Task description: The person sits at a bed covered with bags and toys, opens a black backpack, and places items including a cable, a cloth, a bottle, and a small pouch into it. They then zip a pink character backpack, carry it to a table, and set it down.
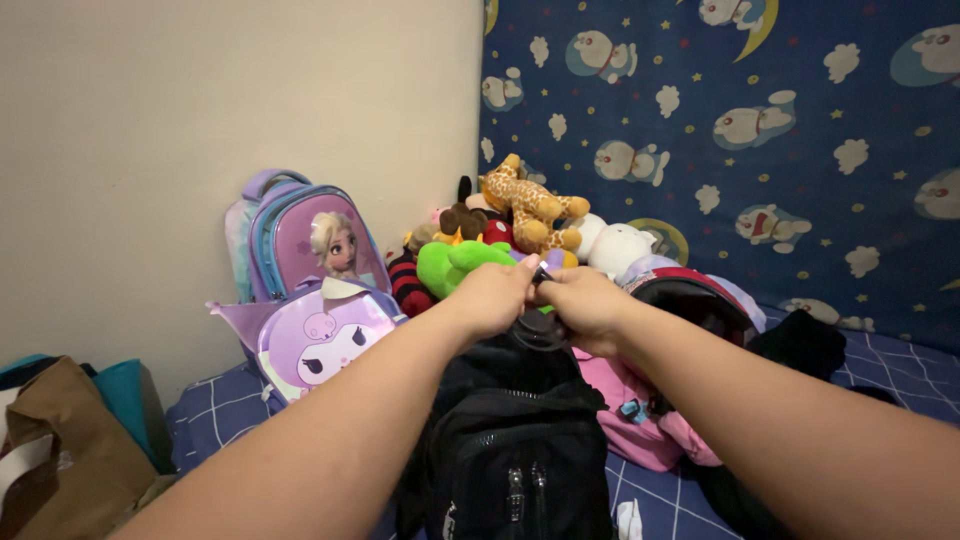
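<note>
Hands, left (497, 295) and right (583, 300), are pinched together on a small dark pull atop a soft black fabric backpack (520, 440), judged light, floppy, best gripped by its top loop.

Views: only one, the head camera, so no part is shared with another view.
Position: worn on the person's head, above and behind both forearms.
Direction: forward and a little down, over the bed (230, 405) toward the room corner.
Nearness: black backpack (515, 430) very close at the bottom edge; plain wall (200, 110) and patterned blue cloth (760, 150) farther.
</note>
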